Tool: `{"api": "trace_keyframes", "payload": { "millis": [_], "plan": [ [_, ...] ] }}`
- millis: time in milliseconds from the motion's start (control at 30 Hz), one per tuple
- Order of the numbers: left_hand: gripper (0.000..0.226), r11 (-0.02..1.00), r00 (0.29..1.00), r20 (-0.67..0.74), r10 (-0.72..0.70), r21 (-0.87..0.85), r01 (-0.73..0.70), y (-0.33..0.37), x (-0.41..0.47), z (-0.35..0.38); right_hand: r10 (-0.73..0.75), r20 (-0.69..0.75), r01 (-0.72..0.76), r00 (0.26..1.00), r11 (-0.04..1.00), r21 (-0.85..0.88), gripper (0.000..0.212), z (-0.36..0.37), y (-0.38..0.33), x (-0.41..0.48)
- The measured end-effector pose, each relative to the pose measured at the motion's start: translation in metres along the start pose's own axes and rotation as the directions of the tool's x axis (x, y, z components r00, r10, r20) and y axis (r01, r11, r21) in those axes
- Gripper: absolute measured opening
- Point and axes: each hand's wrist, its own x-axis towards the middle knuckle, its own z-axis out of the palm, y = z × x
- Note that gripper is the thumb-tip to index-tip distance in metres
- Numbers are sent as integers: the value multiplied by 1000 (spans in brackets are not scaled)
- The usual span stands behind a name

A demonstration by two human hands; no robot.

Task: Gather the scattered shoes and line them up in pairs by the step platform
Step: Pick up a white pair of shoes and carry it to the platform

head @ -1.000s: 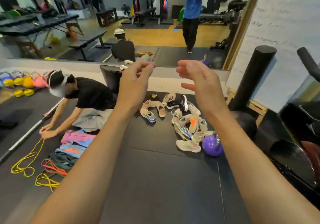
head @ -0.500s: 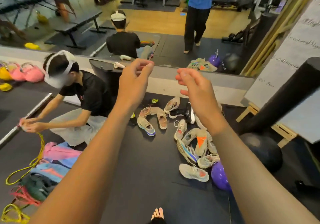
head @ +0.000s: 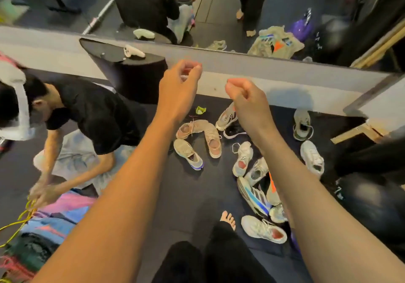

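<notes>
Nothing paired yet: shoes point(head: 242, 160) lie scattered on floor point(head: 186, 195) toward its far edge, none lined by platform point(head: 131, 74). L grip point(head: 179, 85) & R grip point(head: 247, 100) curled, empty.

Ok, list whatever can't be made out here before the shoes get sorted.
Head view only:
- Black shoe: mostly behind the right wrist.
- Orange-patched shoe: partly covered by the right forearm.
- Purple ball: only a sliver shows past that forearm.
- Left hand and right hand: fingers curled, too blurred to tell if they pinch anything.
</notes>
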Motion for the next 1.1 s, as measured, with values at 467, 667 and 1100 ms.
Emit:
{"api": "trace_keyframes", "payload": {
  "millis": [467,667,1100],
  "plan": [
    [17,996,990,120,-74,53,68,-452,115,188,248,-35,-247,968,920,-304,54,207,425,192],
    [13,977,967,169,-192,127,172,-615,122,265,503,-95,-433,859,615,-659,87,285,602,232],
    [7,966,972,165,-168,223,129,-706,165,297,410,-206,-407,889,498,-766,60,313,682,281]
  ]
}}
